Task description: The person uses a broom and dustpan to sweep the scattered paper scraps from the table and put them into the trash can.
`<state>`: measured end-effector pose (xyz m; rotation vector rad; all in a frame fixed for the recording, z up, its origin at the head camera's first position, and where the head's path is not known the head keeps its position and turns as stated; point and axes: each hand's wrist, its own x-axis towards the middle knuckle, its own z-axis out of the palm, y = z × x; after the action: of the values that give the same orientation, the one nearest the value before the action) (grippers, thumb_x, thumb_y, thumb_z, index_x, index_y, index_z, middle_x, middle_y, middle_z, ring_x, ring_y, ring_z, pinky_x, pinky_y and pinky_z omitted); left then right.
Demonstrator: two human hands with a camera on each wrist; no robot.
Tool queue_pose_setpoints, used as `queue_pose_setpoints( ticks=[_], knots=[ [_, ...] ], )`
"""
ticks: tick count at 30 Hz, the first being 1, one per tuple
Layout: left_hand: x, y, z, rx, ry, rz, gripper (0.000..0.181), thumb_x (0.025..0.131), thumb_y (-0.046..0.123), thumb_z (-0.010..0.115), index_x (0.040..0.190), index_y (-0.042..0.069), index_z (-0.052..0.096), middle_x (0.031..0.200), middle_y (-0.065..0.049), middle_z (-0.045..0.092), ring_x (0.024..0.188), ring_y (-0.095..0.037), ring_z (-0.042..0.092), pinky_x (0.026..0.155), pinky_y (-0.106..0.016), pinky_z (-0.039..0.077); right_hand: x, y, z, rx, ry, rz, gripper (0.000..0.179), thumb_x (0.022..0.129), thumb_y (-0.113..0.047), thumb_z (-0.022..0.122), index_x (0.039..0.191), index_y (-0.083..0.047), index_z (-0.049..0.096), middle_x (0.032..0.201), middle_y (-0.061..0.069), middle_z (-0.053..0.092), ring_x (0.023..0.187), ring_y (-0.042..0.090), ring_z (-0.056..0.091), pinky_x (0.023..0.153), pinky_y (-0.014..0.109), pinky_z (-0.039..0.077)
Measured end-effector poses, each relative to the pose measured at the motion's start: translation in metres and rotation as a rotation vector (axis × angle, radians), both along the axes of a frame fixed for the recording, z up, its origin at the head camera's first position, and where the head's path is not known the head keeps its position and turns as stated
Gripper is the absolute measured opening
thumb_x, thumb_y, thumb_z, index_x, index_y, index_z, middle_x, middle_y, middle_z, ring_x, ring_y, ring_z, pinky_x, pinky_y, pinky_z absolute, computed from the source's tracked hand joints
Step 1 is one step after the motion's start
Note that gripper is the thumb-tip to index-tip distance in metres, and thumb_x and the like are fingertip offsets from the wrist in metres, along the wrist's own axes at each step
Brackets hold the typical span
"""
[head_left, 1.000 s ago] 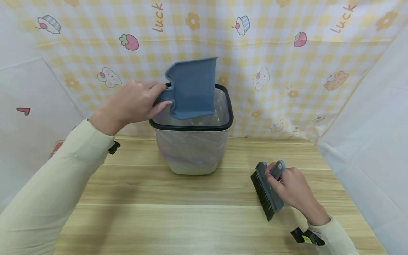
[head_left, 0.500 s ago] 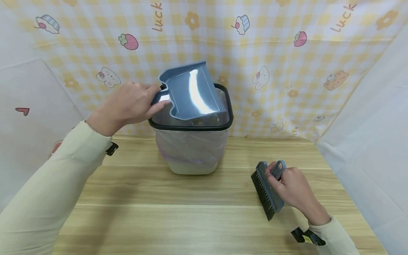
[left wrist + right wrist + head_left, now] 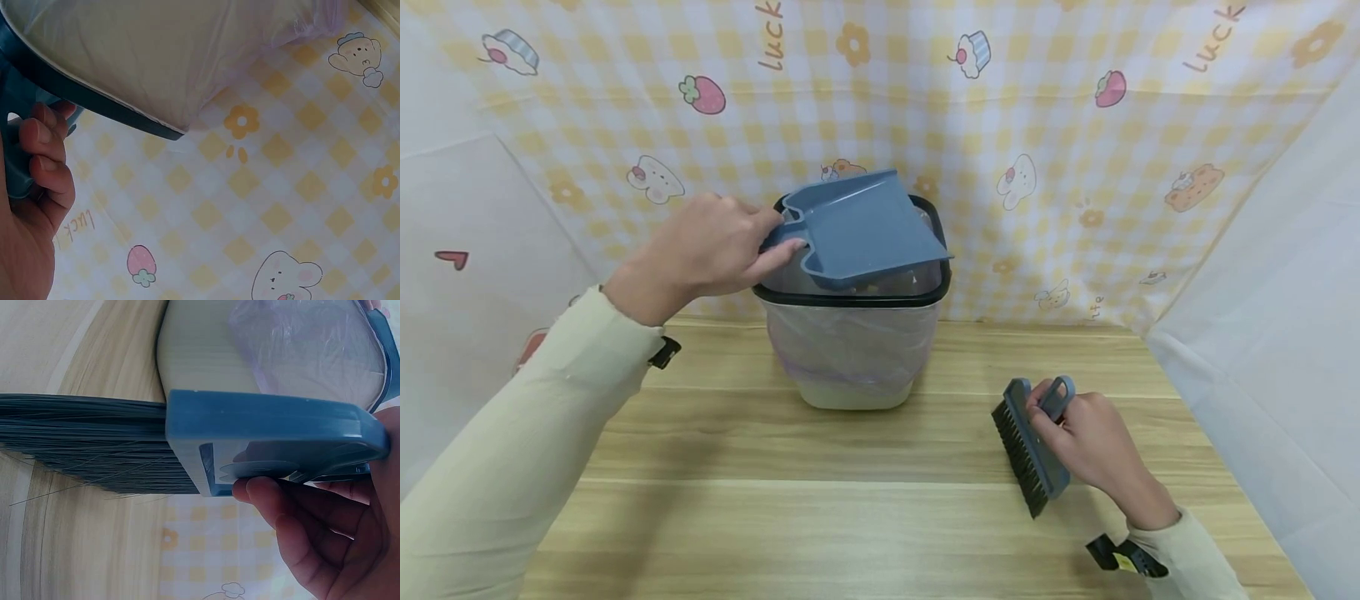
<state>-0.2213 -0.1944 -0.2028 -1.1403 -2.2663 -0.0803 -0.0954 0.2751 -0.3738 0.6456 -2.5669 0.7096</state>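
Note:
My left hand (image 3: 700, 250) grips the short handle of a blue dustpan (image 3: 868, 229), its pan tilted over the open top of a bin. The left wrist view shows the fingers (image 3: 50, 140) curled round that handle, just below the bin's rim. The bin (image 3: 853, 358) is pale with a black rim and a clear liner bag; small bits show inside. At the right, my right hand (image 3: 1093, 442) holds a blue hand brush (image 3: 1033, 446) by its handle, with dark bristles pointing left and down at the table. In the right wrist view the bristles (image 3: 87, 444) show in full.
The wood-grain table (image 3: 820, 533) runs up to a yellow checked cloth (image 3: 1045, 108) hanging behind the bin. White sheets (image 3: 1285, 292) close off both sides. The bin stands near the back edge, against the cloth.
The dustpan has tipped from nearly upright to a flatter slant, its front edge coming down and right to the bin's right rim. The right hand and brush have stayed in place.

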Motion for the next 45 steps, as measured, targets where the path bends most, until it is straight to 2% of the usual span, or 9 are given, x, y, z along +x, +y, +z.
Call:
queue_pose_setpoints(
  ticks=[8,14,17,22,26,31,35,39,45],
  knots=[
    [0.014,0.006,0.002,0.013,0.013,-0.051,0.043,0.106,0.038,0.054,0.076,0.007,0.053,0.057,0.001,0.036,0.044,-0.021,0.04,0.045,-0.036,0.028,0.0,0.0,0.0,0.011,0.003,-0.004,0.012,0.096,-0.003,0.073,0.094,-0.016,0.074,0.08,-0.01,0.072,0.054,-0.006,0.043,0.05,0.025,0.04],
    [0.029,0.013,0.0,0.023,0.07,-0.08,0.069,0.116,0.058,0.029,0.076,0.007,0.052,0.055,0.002,0.033,0.042,-0.018,0.034,0.044,-0.034,0.022,0.001,0.0,0.0,0.013,0.006,-0.007,0.012,0.096,-0.003,0.073,0.094,-0.015,0.074,0.079,-0.009,0.071,0.055,-0.006,0.045,0.051,0.025,0.041],
    [0.036,0.018,-0.002,0.037,0.101,-0.117,0.073,0.117,0.061,0.022,0.073,0.009,0.048,0.055,0.002,0.03,0.041,-0.016,0.031,0.043,-0.033,0.02,0.001,-0.001,0.001,0.016,0.007,-0.008,0.012,0.096,-0.003,0.073,0.094,-0.015,0.074,0.078,-0.01,0.071,0.055,-0.006,0.045,0.051,0.025,0.041],
    [0.047,0.025,-0.007,0.062,0.136,-0.19,0.071,0.118,0.059,0.024,0.072,0.01,0.044,0.055,0.005,0.028,0.04,-0.012,0.024,0.044,-0.031,0.016,0.001,-0.001,0.001,0.026,0.005,-0.013,0.012,0.096,-0.003,0.074,0.094,-0.016,0.074,0.077,-0.01,0.07,0.054,-0.006,0.044,0.051,0.026,0.041],
    [0.057,0.031,-0.01,0.07,0.16,-0.226,0.069,0.119,0.056,0.026,0.073,0.009,0.046,0.055,0.005,0.029,0.04,-0.01,0.023,0.043,-0.028,0.016,0.002,-0.001,0.001,0.031,0.002,-0.016,0.012,0.097,-0.004,0.074,0.095,-0.016,0.075,0.077,-0.01,0.07,0.054,-0.006,0.045,0.052,0.026,0.042],
    [0.069,0.038,-0.014,0.06,0.179,-0.245,0.067,0.119,0.053,0.028,0.076,0.007,0.049,0.057,0.004,0.033,0.039,-0.012,0.027,0.041,-0.028,0.017,0.002,-0.001,0.001,0.03,0.015,-0.012,0.013,0.095,-0.003,0.075,0.094,-0.017,0.074,0.076,-0.011,0.069,0.055,-0.006,0.046,0.052,0.026,0.042],
    [0.079,0.043,-0.02,0.054,0.184,-0.255,0.065,0.119,0.051,0.031,0.077,0.006,0.052,0.058,0.003,0.036,0.039,-0.012,0.029,0.04,-0.028,0.02,0.002,-0.001,0.001,0.034,0.023,-0.016,0.013,0.094,-0.004,0.076,0.091,-0.016,0.071,0.066,-0.016,0.058,0.053,-0.005,0.043,0.05,0.026,0.039],
    [0.087,0.048,-0.027,0.058,0.183,-0.272,0.064,0.119,0.049,0.032,0.079,0.005,0.055,0.059,0.003,0.042,0.039,-0.011,0.034,0.038,-0.028,0.024,0.002,-0.001,0.001,0.045,0.017,-0.031,0.008,0.096,-0.009,0.076,0.092,-0.012,0.071,0.061,-0.02,0.048,0.053,-0.004,0.04,0.05,0.026,0.038],
    [0.095,0.056,-0.047,0.067,0.173,-0.32,0.06,0.119,0.045,0.033,0.082,0.005,0.057,0.062,0.003,0.046,0.042,-0.01,0.037,0.038,-0.026,0.028,0.003,-0.001,0.002,0.055,0.003,-0.034,0.005,0.1,-0.011,0.073,0.095,-0.011,0.074,0.06,-0.02,0.049,0.054,-0.004,0.045,0.052,0.027,0.041]
  ],
)
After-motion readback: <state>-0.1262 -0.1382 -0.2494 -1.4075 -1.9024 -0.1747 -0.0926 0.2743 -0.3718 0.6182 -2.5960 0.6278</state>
